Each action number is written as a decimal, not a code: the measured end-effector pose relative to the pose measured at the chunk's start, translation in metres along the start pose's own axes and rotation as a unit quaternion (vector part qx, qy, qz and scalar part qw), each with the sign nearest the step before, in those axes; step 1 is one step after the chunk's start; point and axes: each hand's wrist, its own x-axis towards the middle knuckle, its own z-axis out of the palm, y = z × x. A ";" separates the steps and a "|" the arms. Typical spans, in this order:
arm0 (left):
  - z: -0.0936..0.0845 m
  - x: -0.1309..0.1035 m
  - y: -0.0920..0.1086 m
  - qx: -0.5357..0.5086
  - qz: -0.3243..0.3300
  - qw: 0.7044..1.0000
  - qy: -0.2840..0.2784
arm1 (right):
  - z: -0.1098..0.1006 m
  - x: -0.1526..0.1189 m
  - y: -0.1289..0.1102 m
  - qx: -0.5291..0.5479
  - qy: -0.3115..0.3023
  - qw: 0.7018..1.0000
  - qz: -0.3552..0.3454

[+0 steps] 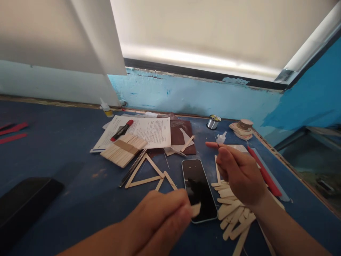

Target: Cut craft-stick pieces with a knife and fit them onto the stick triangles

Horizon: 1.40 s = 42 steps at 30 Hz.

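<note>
My left hand [167, 217] is closed in a pinch on a short piece of wooden stick [196, 209], held over the lower part of a phone [195, 181] with a dark screen. My right hand [237, 170] is above a heap of loose wooden sticks [234, 217], its index finger pointing left and the other fingers curled; whether they hold anything is hidden. Left of the phone, a triangle of sticks [145, 181] lies on the blue table, with more sticks beside it. A banded bundle of sticks [124, 149] rests partly on printed paper [154, 133].
A red marker [122, 130] lies on the paper. Glue bottles [106, 107] and a wire spool [214, 122] stand near the wall. Red strips [13, 133] lie far left, above a black object [29, 206]. A red and clear strip [266, 174] is at right.
</note>
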 end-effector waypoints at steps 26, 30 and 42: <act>-0.002 0.029 -0.005 -0.172 -0.118 0.971 -0.115 | 0.016 -0.020 -0.031 0.098 -0.159 0.973 0.138; 0.002 0.031 -0.011 -0.309 -0.155 0.928 -0.138 | 0.015 -0.019 -0.030 0.095 -0.142 0.976 0.135; 0.005 0.032 -0.013 -0.229 -0.109 0.966 -0.054 | 0.019 -0.021 -0.028 0.010 -0.116 0.993 -0.022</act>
